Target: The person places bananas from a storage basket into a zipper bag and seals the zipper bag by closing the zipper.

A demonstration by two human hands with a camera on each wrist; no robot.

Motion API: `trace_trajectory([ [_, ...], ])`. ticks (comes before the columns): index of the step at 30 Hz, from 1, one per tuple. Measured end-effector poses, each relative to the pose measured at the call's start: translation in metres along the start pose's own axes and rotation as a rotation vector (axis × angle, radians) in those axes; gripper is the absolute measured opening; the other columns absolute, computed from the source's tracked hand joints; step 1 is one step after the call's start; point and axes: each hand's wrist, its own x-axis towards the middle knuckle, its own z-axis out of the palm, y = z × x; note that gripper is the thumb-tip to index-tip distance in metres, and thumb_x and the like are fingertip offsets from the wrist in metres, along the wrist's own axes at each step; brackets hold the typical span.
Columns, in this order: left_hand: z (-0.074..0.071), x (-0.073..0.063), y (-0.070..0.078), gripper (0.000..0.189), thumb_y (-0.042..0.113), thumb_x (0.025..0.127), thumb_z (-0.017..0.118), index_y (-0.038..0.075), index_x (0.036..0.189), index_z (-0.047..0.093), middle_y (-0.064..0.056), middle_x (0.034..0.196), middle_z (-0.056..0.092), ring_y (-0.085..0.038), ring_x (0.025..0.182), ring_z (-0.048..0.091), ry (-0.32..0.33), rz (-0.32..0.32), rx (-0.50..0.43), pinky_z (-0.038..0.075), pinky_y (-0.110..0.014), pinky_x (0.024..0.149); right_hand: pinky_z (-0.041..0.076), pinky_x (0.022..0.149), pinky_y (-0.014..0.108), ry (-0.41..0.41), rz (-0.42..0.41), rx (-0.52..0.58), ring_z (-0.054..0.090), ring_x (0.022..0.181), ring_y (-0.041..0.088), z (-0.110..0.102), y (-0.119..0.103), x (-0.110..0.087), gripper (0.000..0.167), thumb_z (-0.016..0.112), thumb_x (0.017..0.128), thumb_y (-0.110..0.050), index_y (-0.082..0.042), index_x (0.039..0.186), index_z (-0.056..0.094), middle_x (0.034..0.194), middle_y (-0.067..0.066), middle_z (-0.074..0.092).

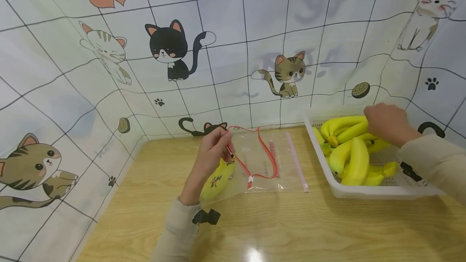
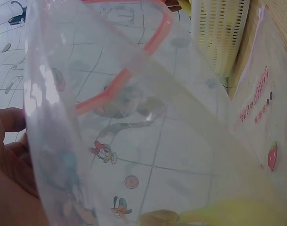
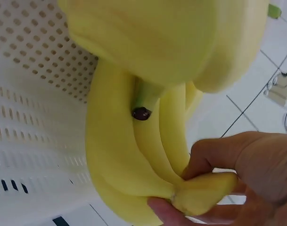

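Observation:
My left hand (image 1: 209, 155) pinches the edge of a clear zip bag (image 1: 253, 153) with a red seal and cartoon prints, its mouth spread apart. Something yellow, apparently a banana (image 2: 228, 213), lies inside this bag. Over the white basket (image 1: 327, 173), my right hand (image 1: 390, 126) reaches in at the back right. The right wrist view shows its thumb and fingers gripping the joined stem end of a banana bunch (image 3: 117, 141). More bananas (image 1: 356, 163) lie in the basket around it.
A second clear zip bag (image 1: 291, 161) with a pink slider lies flat on the wooden table (image 1: 145, 213), between the held bag and the basket. A cat-printed cloth (image 1: 233, 64) stands as a wall behind and at both sides.

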Motion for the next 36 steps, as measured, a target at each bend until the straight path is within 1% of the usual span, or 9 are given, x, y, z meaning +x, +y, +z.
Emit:
trace_trajectory([
  [4, 0.001, 0.0, 0.0, 0.031, 0.025, 0.108, 0.053, 0.001, 0.089, 0.054, -0.019, 0.072, 0.061, -0.018, 0.049, 0.06, -0.001, 0.001, -0.002, 0.052, -0.025, 0.049, 0.047, 0.051, 0.039, 0.094, -0.042, -0.033, 0.049, 0.062, 0.03, 0.001, -0.006, 0.001, 0.007, 0.061, 0.092, 0.003, 0.01, 0.095, 0.06, 0.076, 0.019, 0.057],
  [10, 0.001, 0.0, 0.001, 0.03, 0.024, 0.108, 0.053, 0.001, 0.09, 0.054, -0.016, 0.073, 0.062, -0.018, 0.05, 0.06, -0.004, -0.009, 0.0, 0.052, -0.024, 0.05, 0.047, 0.048, 0.036, 0.164, -0.058, -0.062, 0.05, 0.062, 0.03, -0.004, -0.009, 0.003, 0.009, 0.063, 0.091, 0.004, 0.01, 0.097, 0.06, 0.079, 0.023, 0.057],
  [17, 0.0, 0.001, -0.001, 0.03, 0.025, 0.108, 0.053, 0.002, 0.09, 0.055, -0.018, 0.074, 0.061, -0.017, 0.05, 0.06, -0.005, -0.006, 0.003, 0.052, -0.025, 0.05, 0.05, 0.057, 0.042, 0.253, -0.147, -0.035, 0.049, 0.068, 0.032, -0.007, -0.001, 0.006, 0.017, 0.062, 0.086, 0.013, 0.015, 0.102, 0.06, 0.084, 0.029, 0.057],
  [20, 0.0, 0.002, -0.002, 0.03, 0.025, 0.108, 0.053, 0.002, 0.09, 0.055, -0.018, 0.074, 0.061, -0.017, 0.05, 0.059, -0.008, -0.005, 0.005, 0.052, -0.024, 0.05, 0.048, 0.055, 0.041, 0.294, -0.177, -0.036, 0.048, 0.066, 0.031, -0.008, 0.001, 0.007, 0.017, 0.06, 0.086, 0.013, 0.014, 0.103, 0.059, 0.083, 0.029, 0.056],
  [24, 0.001, 0.001, -0.004, 0.031, 0.025, 0.109, 0.052, 0.002, 0.089, 0.054, -0.021, 0.074, 0.06, -0.017, 0.05, 0.06, -0.014, -0.005, 0.01, 0.053, -0.025, 0.05, 0.047, 0.054, 0.044, 0.385, -0.224, -0.037, 0.049, 0.065, 0.033, -0.012, 0.0, 0.008, 0.016, 0.058, 0.086, 0.015, 0.013, 0.101, 0.061, 0.084, 0.029, 0.056],
  [27, 0.0, 0.001, -0.004, 0.031, 0.025, 0.109, 0.052, 0.002, 0.089, 0.054, -0.022, 0.074, 0.06, -0.016, 0.05, 0.06, -0.014, -0.002, 0.012, 0.052, -0.024, 0.05, 0.052, 0.057, 0.05, 0.458, -0.265, -0.038, 0.055, 0.069, 0.039, -0.018, -0.005, 0.01, 0.022, 0.059, 0.083, 0.018, 0.012, 0.104, 0.063, 0.091, 0.033, 0.059],
  [30, 0.0, 0.001, -0.004, 0.031, 0.025, 0.108, 0.052, 0.002, 0.089, 0.054, -0.02, 0.073, 0.061, -0.016, 0.05, 0.06, -0.014, 0.0, 0.009, 0.051, -0.024, 0.049, 0.056, 0.063, 0.055, 0.5, -0.284, -0.04, 0.06, 0.074, 0.043, -0.026, -0.013, 0.011, 0.027, 0.061, 0.082, 0.019, 0.011, 0.108, 0.064, 0.097, 0.033, 0.064],
  [34, 0.0, 0.001, -0.003, 0.03, 0.025, 0.108, 0.053, 0.001, 0.089, 0.054, -0.016, 0.073, 0.06, -0.016, 0.05, 0.06, -0.012, 0.002, 0.005, 0.051, -0.024, 0.049, 0.059, 0.069, 0.055, 0.53, -0.308, -0.057, 0.063, 0.074, 0.041, -0.036, -0.027, 0.011, 0.027, 0.064, 0.081, 0.019, 0.011, 0.107, 0.064, 0.095, 0.029, 0.068],
  [36, 0.0, 0.001, -0.003, 0.031, 0.026, 0.108, 0.053, 0.002, 0.089, 0.054, -0.017, 0.073, 0.061, -0.017, 0.05, 0.06, -0.011, 0.001, 0.006, 0.051, -0.024, 0.049, 0.06, 0.068, 0.054, 0.563, -0.331, -0.062, 0.064, 0.073, 0.041, -0.041, -0.034, 0.011, 0.025, 0.063, 0.083, 0.018, 0.011, 0.107, 0.063, 0.095, 0.029, 0.068],
])
